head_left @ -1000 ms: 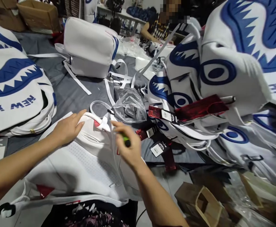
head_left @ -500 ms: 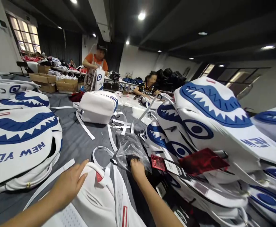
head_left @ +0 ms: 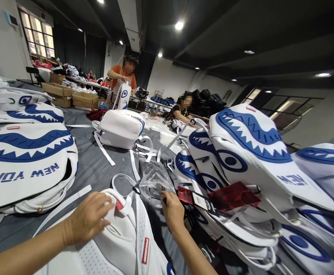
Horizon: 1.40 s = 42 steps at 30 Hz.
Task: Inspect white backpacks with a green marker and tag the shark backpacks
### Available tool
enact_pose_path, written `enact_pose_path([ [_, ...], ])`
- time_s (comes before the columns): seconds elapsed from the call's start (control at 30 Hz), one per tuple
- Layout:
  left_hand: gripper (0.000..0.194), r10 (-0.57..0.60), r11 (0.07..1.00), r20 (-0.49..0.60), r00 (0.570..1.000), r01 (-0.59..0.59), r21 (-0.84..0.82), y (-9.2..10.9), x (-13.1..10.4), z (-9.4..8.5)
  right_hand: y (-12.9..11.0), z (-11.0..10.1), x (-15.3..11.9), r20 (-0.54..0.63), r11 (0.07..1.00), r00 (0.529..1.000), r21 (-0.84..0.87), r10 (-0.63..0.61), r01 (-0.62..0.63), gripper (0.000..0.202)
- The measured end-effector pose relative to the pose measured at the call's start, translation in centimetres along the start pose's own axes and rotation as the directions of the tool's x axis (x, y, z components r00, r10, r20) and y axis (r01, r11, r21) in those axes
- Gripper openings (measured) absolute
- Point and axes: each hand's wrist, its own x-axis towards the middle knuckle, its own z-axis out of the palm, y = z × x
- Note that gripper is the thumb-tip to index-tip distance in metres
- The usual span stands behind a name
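My left hand (head_left: 90,217) is over the top of a white backpack (head_left: 118,244) that lies in front of me with its straps up. Its fingers are spread and hold nothing, close to the backpack's top loop and red patch. To the right of that backpack, my right hand (head_left: 173,210) has thumb and fingers pinched together at the near edge of a clear plastic bag (head_left: 155,177). Something small and dark is at its fingertips, too little of it showing to name. A white strap (head_left: 142,229) with a red-framed label runs down the backpack.
White backpacks with blue shark mouths are piled at the right (head_left: 249,133) and left (head_left: 26,149). Red and black tags (head_left: 197,199) hang from the right pile. Another white backpack (head_left: 121,128) lies farther back. Two co-workers handle bags beyond, near cardboard boxes (head_left: 85,100).
My left hand has lifted slightly off the backpack's top, fingers spreading. My right hand has shifted a little right, from the dark opening to the plastic bag's near edge. The view has tilted slightly.
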Motion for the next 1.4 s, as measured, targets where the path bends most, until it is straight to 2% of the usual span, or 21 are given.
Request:
enact_pose_path([
  [0.03,0.031,0.078,0.997,0.083,0.993,-0.077,-0.010,0.7,-0.2,-0.1,-0.7,-1.2,-0.8,-0.060,0.996,0.998,0.087,0.011,-0.006,0.032],
  [0.07,0.025,0.105,0.994,0.171,0.980,-0.104,-0.011,1.5,-0.2,-0.2,-1.5,-2.3,-1.5,-0.116,0.980,0.993,0.200,0.032,-0.008,0.028],
  [0.13,0.016,0.029,0.999,0.296,0.955,-0.040,0.030,3.1,-0.1,-0.2,-3.8,-4.5,-2.8,-0.157,0.893,0.984,0.450,0.086,-0.006,0.026],
  [0.23,0.006,-0.134,0.990,0.348,0.928,0.107,0.097,4.8,0.2,-0.3,-8.0,-6.8,-3.8,-0.016,0.745,0.998,0.667,0.059,-0.034,0.028],
  [0.3,0.004,-0.125,0.991,0.340,0.932,0.098,0.095,5.6,-0.2,-0.6,-10.4,-7.4,-4.1,0.048,0.694,0.999,0.718,0.024,-0.051,0.026],
  [0.33,0.009,-0.101,0.993,0.308,0.946,0.077,0.091,5.9,-0.7,-0.8,-11.2,-7.5,-4.2,0.066,0.677,0.998,0.734,0.014,-0.058,0.027],
  [0.43,0.037,-0.078,0.992,0.120,0.990,0.065,0.107,6.5,-3.4,-2.0,-12.3,-7.1,-4.6,0.144,0.637,0.989,0.765,-0.028,-0.093,0.030],
  [0.5,0.047,-0.194,0.967,-0.040,0.980,0.198,0.161,6.6,-5.3,-3.0,-12.6,-6.7,-5.0,0.193,0.660,0.979,0.745,-0.070,-0.100,0.030],
  [0.57,0.053,-0.376,0.896,-0.156,0.913,0.402,0.192,6.2,-6.9,-3.8,-13.1,-6.4,-5.3,0.202,0.728,0.974,0.682,-0.099,-0.068,0.027],
  [0.63,0.064,-0.530,0.812,-0.161,0.832,0.553,0.188,5.5,-8.0,-4.0,-14.0,-6.1,-5.4,0.215,0.811,0.967,0.585,-0.135,-0.017,0.022],
  [0.7,0.069,-0.594,0.778,-0.095,0.799,0.600,0.185,4.8,-8.7,-3.8,-15.3,-5.7,-5.3,0.294,0.873,0.937,0.488,-0.188,0.022,0.020],
  [0.77,0.065,-0.588,0.785,-0.073,0.806,0.590,0.189,4.3,-9.1,-3.3,-16.6,-5.1,-4.9,0.427,0.912,0.865,0.403,-0.265,0.080,0.021],
  [0.87,0.059,-0.559,0.797,-0.125,0.820,0.573,0.191,4.2,-9.3,-2.8,-18.1,-4.4,-4.4,0.581,0.930,0.729,0.280,-0.363,0.240,0.023],
  [0.93,0.057,-0.552,0.801,-0.133,0.823,0.567,0.191,4.3,-9.2,-2.7,-18.9,-4.1,-4.2,0.624,0.926,0.687,0.207,-0.373,0.315,0.025],
  [1.07,0.058,-0.543,0.807,-0.112,0.832,0.554,0.205,4.2,-9.0,-2.4,-19.9,-3.9,-3.8,0.663,0.920,0.657,0.131,-0.359,0.370,0.027],
  [1.2,0.059,-0.513,0.819,-0.144,0.846,0.533,0.214,3.9,-9.2,-2.0,-19.9,-3.8,-3.4,0.688,0.900,0.614,0.138,-0.387,0.412,0.022],
  [1.27,0.057,-0.497,0.824,-0.163,0.852,0.523,0.220,3.7,-9.4,-1.8,-19.8,-3.9,-3.2,0.683,0.900,0.620,0.129,-0.386,0.417,0.023],
  [1.4,0.059,-0.463,0.838,-0.192,0.865,0.498,0.223,3.6,-9.8,-1.7,-20.2,-4.3,-2.8,0.633,0.907,0.674,0.115,-0.381,0.405,0.030],
])
